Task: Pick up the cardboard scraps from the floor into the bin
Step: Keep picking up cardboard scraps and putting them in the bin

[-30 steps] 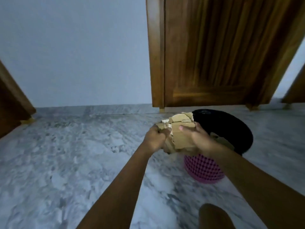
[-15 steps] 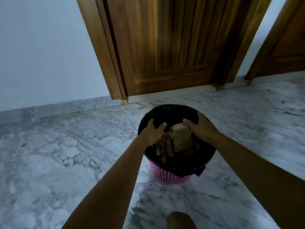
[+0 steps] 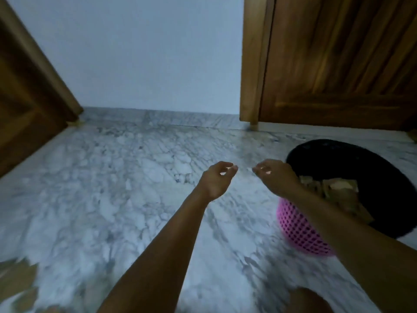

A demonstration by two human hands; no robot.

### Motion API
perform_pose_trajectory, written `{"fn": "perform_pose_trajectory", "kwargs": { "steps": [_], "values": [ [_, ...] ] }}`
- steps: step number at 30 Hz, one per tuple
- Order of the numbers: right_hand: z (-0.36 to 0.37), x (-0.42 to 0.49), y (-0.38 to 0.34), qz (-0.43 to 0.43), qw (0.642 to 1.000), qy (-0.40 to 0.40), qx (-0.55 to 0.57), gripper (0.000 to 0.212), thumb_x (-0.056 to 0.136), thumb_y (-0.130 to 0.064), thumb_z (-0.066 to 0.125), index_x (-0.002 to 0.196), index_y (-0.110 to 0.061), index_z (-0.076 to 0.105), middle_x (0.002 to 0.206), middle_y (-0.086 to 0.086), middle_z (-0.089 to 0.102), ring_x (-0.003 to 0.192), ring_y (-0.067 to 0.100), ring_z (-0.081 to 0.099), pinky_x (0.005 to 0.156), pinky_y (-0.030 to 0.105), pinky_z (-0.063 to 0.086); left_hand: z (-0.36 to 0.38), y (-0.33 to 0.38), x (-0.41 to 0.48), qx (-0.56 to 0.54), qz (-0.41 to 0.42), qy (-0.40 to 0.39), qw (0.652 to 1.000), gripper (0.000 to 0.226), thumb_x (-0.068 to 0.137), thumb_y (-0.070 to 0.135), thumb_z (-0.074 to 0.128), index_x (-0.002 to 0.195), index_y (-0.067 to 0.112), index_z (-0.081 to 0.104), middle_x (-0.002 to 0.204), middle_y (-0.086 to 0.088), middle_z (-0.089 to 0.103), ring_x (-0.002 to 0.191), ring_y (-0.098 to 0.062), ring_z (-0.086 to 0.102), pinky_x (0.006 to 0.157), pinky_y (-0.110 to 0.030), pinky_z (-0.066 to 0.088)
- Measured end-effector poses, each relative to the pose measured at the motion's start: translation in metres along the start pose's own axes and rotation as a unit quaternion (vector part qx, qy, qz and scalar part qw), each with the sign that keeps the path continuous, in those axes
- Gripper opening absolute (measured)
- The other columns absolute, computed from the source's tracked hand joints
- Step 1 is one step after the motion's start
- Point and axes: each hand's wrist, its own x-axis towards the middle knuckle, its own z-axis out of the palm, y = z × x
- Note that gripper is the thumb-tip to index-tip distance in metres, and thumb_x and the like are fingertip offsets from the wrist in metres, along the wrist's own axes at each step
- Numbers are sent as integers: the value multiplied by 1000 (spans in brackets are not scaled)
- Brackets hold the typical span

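Note:
A pink mesh bin (image 3: 300,233) lined with a black bag stands on the marble floor at the right. Brown cardboard scraps (image 3: 334,188) lie inside it. My right hand (image 3: 274,175) hovers by the bin's left rim, fingers loosely curled, holding nothing. My left hand (image 3: 216,179) is just left of it over bare floor, also loosely curled and empty. More cardboard scraps (image 3: 18,281) lie blurred on the floor at the bottom left corner.
A wooden door (image 3: 338,64) stands behind the bin at the right, another wooden door (image 3: 24,98) at the left. A pale wall (image 3: 146,53) runs between them. My knee (image 3: 309,301) shows at the bottom edge.
The cardboard bundle held in both hands went into the bin and was let go. Both hands lifted out empty, and the view swung left, bringing floor scraps into sight.

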Motion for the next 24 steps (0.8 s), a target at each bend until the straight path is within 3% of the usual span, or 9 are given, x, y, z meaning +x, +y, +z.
{"fn": "perform_pose_trajectory", "kwargs": {
  "steps": [2,7,12,15,18,21,24],
  "values": [
    [53,-18,-50,-53,998,-25,-11,26,95,-42,60,101,-18,70,101,-3,70,95,21,65,82,33,53,-57,-48,-40,18,-15,32,999,45,93,54,54,128,27,62,132,3,61,124,-11,54,93,-21,38],
    [199,-79,-172,-143,981,-131,-29,29,90,-48,61,108,-27,71,106,-8,73,99,15,68,90,31,54,-185,-173,-160,15,-100,111,989,47,91,58,55,128,30,61,137,4,57,128,-14,51,95,-23,39],
    [340,-160,-265,-211,942,-253,-58,23,84,-53,56,102,-40,64,109,-11,69,90,16,67,84,34,57,-273,-303,-277,13,-189,178,966,48,89,59,57,127,29,61,138,3,57,128,-16,53,106,-31,43],
    [407,-198,-302,-239,922,-295,-75,27,88,-49,57,113,-39,63,115,-8,67,96,20,66,86,37,57,-307,-367,-335,-2,-226,209,952,43,92,52,59,125,26,61,135,1,57,124,-19,56,103,-29,44],
    [450,-229,-328,-251,904,-335,-93,30,91,-45,60,120,-35,62,118,-5,66,100,21,65,88,36,55,-327,-413,-377,4,-267,206,941,48,86,59,61,122,28,64,132,1,61,119,-17,59,105,-36,46],
    [485,-242,-337,-253,887,-371,-106,34,89,-40,65,121,-31,63,119,-2,68,109,23,64,94,37,53,-335,-439,-387,-7,-307,191,932,51,84,61,62,123,28,62,130,0,62,117,-20,61,103,-35,48],
    [521,-240,-330,-279,848,-422,-161,45,85,-37,70,128,-33,58,123,1,67,112,23,64,95,38,53,-330,-465,-380,-3,-326,188,926,46,89,54,60,127,27,60,132,-1,59,121,-21,58,99,-31,48]
  ]
}}
